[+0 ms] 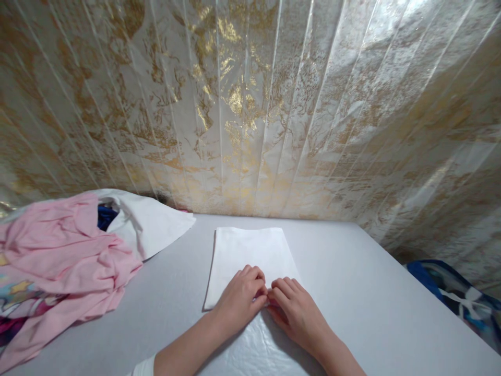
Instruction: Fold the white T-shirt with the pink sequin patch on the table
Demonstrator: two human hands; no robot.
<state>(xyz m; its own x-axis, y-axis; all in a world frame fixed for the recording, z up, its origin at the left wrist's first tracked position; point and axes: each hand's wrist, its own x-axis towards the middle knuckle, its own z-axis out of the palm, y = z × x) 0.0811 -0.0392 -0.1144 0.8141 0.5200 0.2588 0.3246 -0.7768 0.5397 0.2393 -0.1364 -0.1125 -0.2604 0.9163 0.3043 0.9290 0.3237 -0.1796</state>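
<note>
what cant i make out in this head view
In the head view:
Folded white cloth: near edge partly hidden by the left hand and right hand.
Pink garment: cut off by the left edge.
Dark blue item: partly covered by white fabric.
Blue-rimmed object: cut off by the right edge.

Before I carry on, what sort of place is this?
Probably a room in a home, perhaps a spot for handling laundry: a pale table bears a folded white cloth and a rumpled pink garment, with a gold-patterned backdrop behind.
</note>
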